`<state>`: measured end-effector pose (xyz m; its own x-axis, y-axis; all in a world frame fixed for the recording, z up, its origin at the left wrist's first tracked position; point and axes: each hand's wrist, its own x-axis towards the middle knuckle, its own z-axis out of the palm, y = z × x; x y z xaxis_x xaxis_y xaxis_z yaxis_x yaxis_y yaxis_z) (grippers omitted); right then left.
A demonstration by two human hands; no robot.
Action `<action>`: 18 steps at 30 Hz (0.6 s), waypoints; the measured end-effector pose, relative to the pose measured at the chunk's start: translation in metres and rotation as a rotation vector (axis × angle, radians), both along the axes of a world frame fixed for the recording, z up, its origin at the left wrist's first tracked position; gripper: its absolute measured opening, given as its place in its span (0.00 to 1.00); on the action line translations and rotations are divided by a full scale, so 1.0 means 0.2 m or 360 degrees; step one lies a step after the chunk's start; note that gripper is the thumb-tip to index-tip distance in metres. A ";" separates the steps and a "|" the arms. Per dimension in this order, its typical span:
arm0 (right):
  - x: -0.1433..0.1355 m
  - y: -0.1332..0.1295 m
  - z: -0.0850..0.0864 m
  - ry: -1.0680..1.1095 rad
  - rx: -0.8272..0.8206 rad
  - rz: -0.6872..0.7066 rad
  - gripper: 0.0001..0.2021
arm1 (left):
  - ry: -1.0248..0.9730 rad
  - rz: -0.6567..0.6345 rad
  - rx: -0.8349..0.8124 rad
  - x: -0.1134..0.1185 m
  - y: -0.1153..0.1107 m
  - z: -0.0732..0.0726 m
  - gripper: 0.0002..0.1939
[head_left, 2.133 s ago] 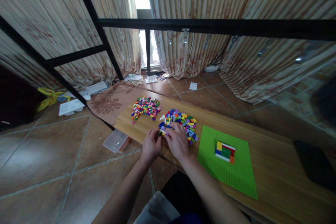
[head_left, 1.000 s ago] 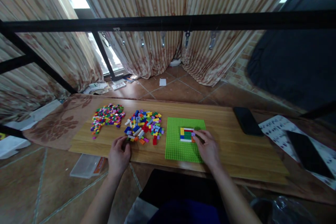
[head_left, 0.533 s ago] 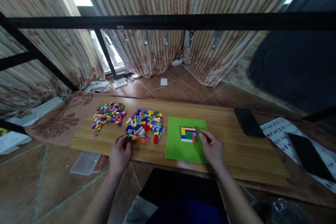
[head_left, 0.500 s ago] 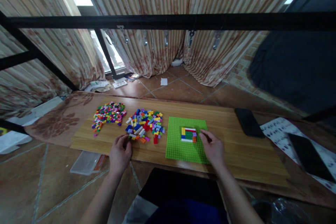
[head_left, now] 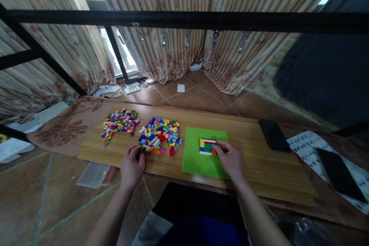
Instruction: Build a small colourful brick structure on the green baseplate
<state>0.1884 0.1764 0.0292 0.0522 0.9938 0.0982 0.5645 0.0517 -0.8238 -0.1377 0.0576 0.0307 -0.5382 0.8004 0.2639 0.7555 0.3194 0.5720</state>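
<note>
The brick build (head_left: 208, 147) lies lengthwise across the green baseplate (head_left: 194, 163), its right end at my bunched right hand (head_left: 230, 158); my left hand (head_left: 132, 164) curls by the brick pile (head_left: 162, 137). Whether either grips, I can't tell.

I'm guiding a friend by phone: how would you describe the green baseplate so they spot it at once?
Find the long wooden board stretching across the foreground. On it, just right of the pile of larger loose bricks and partly hidden by the right hand, lies the baseplate. Unlike the loose bricks, it is one flat, bright green, studded sheet.
</note>
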 end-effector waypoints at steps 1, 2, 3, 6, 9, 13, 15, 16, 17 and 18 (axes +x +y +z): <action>0.00 0.00 0.00 0.0002 -0.0001 0.0010 0.20 | -0.0008 0.0000 0.0003 0.00 0.00 0.00 0.15; 0.01 0.01 0.00 0.0009 -0.0003 0.0022 0.20 | -0.0016 -0.0001 0.0004 0.00 0.00 0.00 0.15; 0.01 0.01 -0.01 0.0017 -0.0007 0.0033 0.20 | -0.0021 -0.0001 -0.0001 0.00 0.00 0.00 0.15; 0.02 0.04 -0.01 0.0016 -0.0031 0.0040 0.20 | -0.0024 0.0016 -0.0042 0.01 0.00 0.01 0.15; 0.04 0.07 -0.01 -0.0004 -0.0094 0.0035 0.20 | -0.0025 0.0030 -0.0072 0.01 0.00 0.02 0.16; 0.06 0.14 0.00 0.0070 -0.0307 0.0020 0.19 | -0.0009 0.0023 -0.0071 0.01 0.00 0.02 0.16; 0.06 0.18 0.00 0.0112 -0.0382 0.0020 0.18 | -0.0014 0.0020 -0.0062 0.02 0.00 0.02 0.16; 0.06 0.19 0.00 0.0125 -0.0402 0.0029 0.18 | -0.0019 0.0019 -0.0060 0.02 0.00 0.02 0.16; 0.06 0.20 0.00 0.0134 -0.0415 0.0039 0.16 | -0.0022 0.0020 -0.0060 0.02 0.00 0.02 0.16; 0.06 0.21 0.01 0.0143 -0.0427 0.0050 0.15 | -0.0023 0.0022 -0.0061 0.02 0.00 0.02 0.16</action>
